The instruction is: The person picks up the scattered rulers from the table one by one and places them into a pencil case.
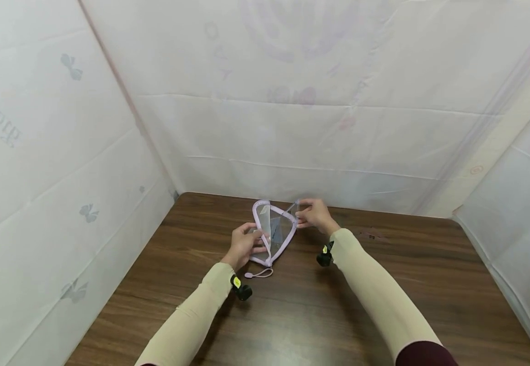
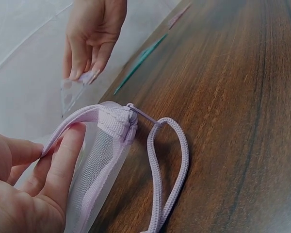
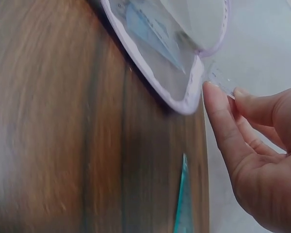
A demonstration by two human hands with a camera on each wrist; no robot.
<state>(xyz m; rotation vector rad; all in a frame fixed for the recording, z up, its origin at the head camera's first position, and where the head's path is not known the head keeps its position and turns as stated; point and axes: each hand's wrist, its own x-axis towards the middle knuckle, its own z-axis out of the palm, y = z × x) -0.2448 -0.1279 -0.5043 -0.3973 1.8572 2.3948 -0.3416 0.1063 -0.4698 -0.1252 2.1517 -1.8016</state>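
Observation:
My left hand (image 1: 243, 245) holds a mesh zipper pouch (image 2: 111, 122) with lilac edging by its side, thumb and fingers pinching the rim. The pouch stands unzipped, its mouth spread wide. Inside lies a bluish see-through set square (image 3: 153, 36). At the pouch's right side, my right hand (image 1: 316, 216) pinches a clear plastic set square (image 2: 72, 94) between thumb and fingertips, close to the lilac rim. From the zipper end hangs a lilac cord loop (image 2: 183, 145), which rests on the table in the head view.
A thin teal see-through piece (image 3: 183, 204) lies on the wooden table (image 1: 292, 315) near its far edge, with a small pinkish piece (image 2: 178, 17) beyond it. Pale printed sheeting (image 1: 265, 137) rises behind the table and on both sides.

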